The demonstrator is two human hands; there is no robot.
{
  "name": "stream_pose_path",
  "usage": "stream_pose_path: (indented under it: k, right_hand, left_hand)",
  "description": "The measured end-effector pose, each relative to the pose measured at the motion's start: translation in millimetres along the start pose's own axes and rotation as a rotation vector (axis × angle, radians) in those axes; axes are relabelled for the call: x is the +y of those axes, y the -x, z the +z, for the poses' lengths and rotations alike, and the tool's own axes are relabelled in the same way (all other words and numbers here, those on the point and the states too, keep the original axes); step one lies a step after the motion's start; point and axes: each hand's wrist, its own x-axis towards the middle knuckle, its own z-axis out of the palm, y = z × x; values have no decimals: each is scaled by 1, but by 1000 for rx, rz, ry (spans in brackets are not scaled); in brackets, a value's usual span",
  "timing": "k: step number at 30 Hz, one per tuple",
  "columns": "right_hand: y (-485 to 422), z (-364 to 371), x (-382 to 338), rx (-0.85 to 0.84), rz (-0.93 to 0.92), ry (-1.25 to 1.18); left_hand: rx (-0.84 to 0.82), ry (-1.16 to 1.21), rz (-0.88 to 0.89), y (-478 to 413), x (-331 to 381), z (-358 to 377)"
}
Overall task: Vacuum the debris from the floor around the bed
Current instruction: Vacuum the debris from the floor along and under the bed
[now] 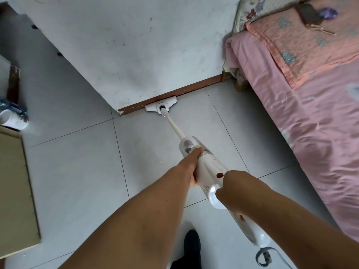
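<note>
I hold a white stick vacuum (208,167) with both hands. My left hand (189,167) grips its body just behind the clear dust cup. My right hand (233,193) grips the handle lower down, near a red button. The thin white tube runs forward to the floor head (161,107), which lies flat on the grey tiled floor (77,171) against the brown baseboard (174,96). The bed (310,113), covered in a pink sheet, stands to the right. A tiny pale speck (161,162) lies on the tile left of the vacuum body.
A white wall (136,45) rises behind the baseboard. A tan cabinet top (13,191) sits at the left edge, with a white cup (11,119) and bottles beyond it. A power cord (272,255) trails at the bottom right. My dark shoe (191,243) is below.
</note>
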Motion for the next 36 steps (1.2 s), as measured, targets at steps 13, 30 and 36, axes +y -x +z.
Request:
stream_pose_path:
  k: [13,30,36]
  right_hand:
    - [35,19,35,-7,54,-2]
    - [200,121,195,-46,-22,184]
    - [255,163,252,-15,-65,242]
  left_hand:
    - [-25,-21,4,19,-47,21]
    - [-60,34,5,87,-287,105]
    - [-91,119,-12,108,-378,127]
